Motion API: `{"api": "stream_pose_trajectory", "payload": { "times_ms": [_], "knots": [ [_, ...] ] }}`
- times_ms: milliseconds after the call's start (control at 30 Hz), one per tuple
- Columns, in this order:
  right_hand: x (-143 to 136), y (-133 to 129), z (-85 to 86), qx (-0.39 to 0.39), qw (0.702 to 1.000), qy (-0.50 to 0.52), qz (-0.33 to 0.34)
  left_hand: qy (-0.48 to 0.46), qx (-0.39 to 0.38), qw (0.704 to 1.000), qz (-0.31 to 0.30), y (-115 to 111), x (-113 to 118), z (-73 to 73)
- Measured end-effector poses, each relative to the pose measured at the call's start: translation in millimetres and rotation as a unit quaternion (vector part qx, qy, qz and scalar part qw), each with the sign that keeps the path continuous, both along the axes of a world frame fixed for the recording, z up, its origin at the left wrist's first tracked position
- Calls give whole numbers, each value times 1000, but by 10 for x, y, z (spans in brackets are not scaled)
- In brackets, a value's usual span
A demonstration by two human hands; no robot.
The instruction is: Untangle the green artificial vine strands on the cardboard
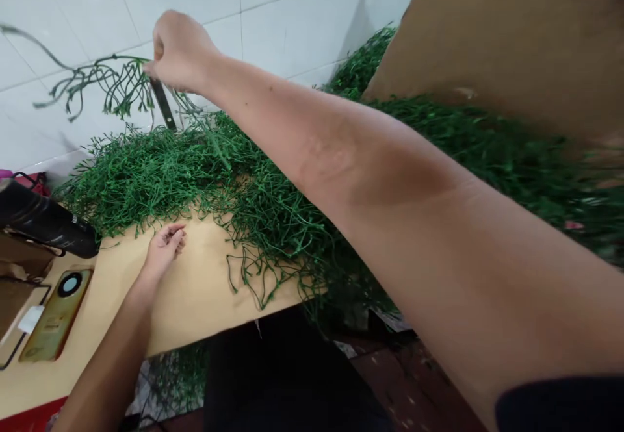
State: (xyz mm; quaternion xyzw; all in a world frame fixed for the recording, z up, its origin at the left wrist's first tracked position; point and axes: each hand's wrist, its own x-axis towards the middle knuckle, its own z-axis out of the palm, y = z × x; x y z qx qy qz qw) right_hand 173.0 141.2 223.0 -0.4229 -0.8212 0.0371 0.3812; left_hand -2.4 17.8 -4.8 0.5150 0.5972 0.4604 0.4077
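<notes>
My right hand [178, 52] is raised in front of the tiled wall, its fingers closed on a green plastic sprig [121, 81] whose thin branches spread out to the left. A dark metal strip [163, 104] with holes stands just below that hand; whether the hand touches it I cannot tell. My left hand [167, 243] rests low over the tan board [195, 289], palm partly up, fingers curled loosely with nothing visible in them. Beyond it lies a large heap of green sprigs [156, 172], which continues to the right beneath my right forearm.
At the left are a black bottle [46, 217] lying tilted and a phone [57, 315] in a yellowish case. A cardboard sheet [497, 42] stands at the upper right, with more greenery below it. The board's front edge is above my dark-clothed lap.
</notes>
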Motion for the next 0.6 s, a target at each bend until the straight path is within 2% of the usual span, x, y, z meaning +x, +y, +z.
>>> {"api": "stream_pose_trajectory", "payload": {
  "times_ms": [100,200,300,433,533,600],
  "knots": [
    [-72,-194,-77,22,1000,4,21,-12,24,999,44,1,-29,17],
    [-190,-354,-267,23,997,28,67,-59,107,988,94,25,-97,123],
    [-311,-469,-574,-2,994,57,91,-149,190,961,136,41,-195,322],
    [-390,-543,-1078,-73,991,87,67,-248,219,919,214,32,-335,569],
    [-391,-534,-1415,-130,982,126,58,-242,230,904,266,42,-369,618],
    [-394,-509,-1596,-150,977,138,60,-207,255,907,263,79,-317,577]
  ]
}}
